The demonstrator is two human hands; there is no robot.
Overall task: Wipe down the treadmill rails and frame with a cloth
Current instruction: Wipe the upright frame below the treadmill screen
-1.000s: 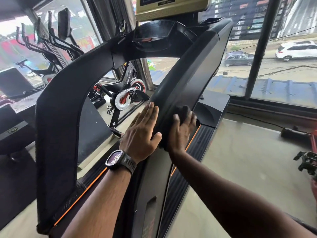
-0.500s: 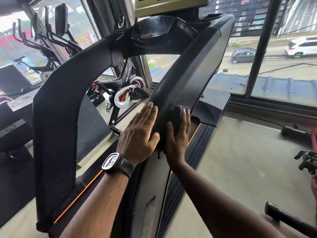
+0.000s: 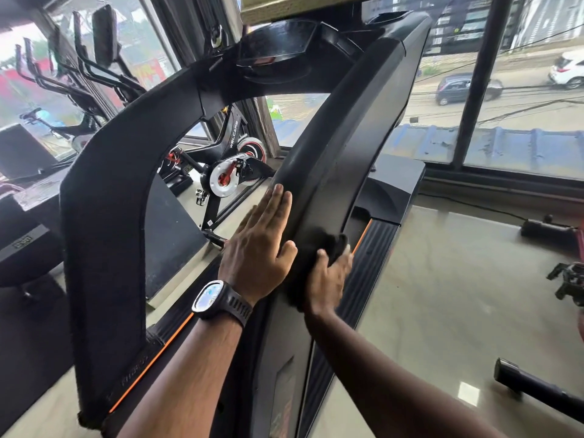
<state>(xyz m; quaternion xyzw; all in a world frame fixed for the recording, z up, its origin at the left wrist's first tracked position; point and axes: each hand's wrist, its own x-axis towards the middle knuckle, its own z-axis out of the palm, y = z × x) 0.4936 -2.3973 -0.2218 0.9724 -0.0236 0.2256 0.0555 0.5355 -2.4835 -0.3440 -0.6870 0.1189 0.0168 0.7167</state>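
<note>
A black treadmill fills the view, its right upright (image 3: 347, 137) sloping from the console down toward me. My left hand (image 3: 262, 245), with a watch on the wrist, lies flat with straight fingers against the upright's inner face. My right hand (image 3: 328, 279) presses a dark cloth (image 3: 319, 245) against the upright's outer face, fingers curled over it and blurred by motion. The left upright (image 3: 104, 216) stands across the belt. An orange-trimmed side rail (image 3: 369, 260) runs below my right hand.
A spin bike (image 3: 234, 172) stands beyond the treadmill by the window. Other gym machines (image 3: 63, 77) line the left side. Polished floor (image 3: 458, 295) spreads to the right, with a black bar (image 3: 534, 387) and a dark device (image 3: 543, 229) on it. Windows show a street.
My right hand with the cloth has slid down the upright and its fingers have curled tighter over the cloth. The left hand stays flat in about the same spot.
</note>
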